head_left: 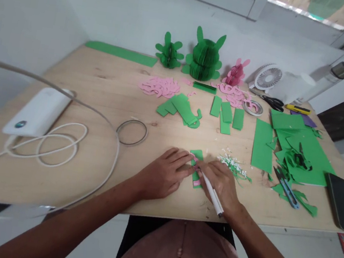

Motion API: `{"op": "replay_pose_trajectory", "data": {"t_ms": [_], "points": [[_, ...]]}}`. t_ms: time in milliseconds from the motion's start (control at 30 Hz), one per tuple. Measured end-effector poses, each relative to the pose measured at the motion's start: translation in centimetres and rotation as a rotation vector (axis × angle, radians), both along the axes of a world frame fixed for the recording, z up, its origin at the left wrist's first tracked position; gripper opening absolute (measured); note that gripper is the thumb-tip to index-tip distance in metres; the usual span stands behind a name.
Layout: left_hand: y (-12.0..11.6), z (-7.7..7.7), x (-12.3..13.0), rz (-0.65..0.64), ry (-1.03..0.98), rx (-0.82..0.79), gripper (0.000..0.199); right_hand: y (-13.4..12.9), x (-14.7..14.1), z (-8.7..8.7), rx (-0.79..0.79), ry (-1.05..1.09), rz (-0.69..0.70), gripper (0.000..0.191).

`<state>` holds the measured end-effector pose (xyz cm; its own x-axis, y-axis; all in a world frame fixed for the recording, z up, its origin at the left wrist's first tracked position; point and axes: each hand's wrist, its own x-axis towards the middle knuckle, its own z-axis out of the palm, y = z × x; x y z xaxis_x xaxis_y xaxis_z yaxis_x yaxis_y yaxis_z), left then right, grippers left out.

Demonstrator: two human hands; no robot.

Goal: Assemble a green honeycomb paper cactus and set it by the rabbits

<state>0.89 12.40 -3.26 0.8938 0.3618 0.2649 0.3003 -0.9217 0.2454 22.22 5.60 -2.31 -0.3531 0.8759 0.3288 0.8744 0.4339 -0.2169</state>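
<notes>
A narrow green paper strip (198, 153) lies flat near the table's front edge, with a pink paper piece (196, 183) on it, partly covered by my fingers. From the left, my left hand (165, 174) rests on the strip and the pink paper, its fingers stretched out and pressing down. My right hand (220, 180) is closed around a white pen (212, 193). The pen slants, its tip end at the pink paper and its back end towards me. Just beyond my right hand is a small heap of white and green paper scraps (234, 164).
Green paper bits (181, 108), pink cut-outs (160, 86) and a tape roll (252, 108) lie further back. Folded paper figures (204, 60) and a fan (268, 77) stand by the wall. Blue snips (287, 188) and a phone (343, 204) lie right; a power bank (39, 111) with looping cable lies left.
</notes>
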Motion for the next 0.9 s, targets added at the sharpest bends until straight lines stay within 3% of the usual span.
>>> {"op": "replay_pose_trajectory", "data": {"t_ms": [233,900], "points": [[-0.1,0.0,0.1,0.008,0.018,0.006,0.047,-0.3,-0.3,-0.2,0.073,-0.089,0.001,0.026],[-0.3,0.4,1.1,0.068,0.020,0.031,0.040,-0.4,-0.1,-0.5,0.111,-0.088,0.027,0.029]]}}
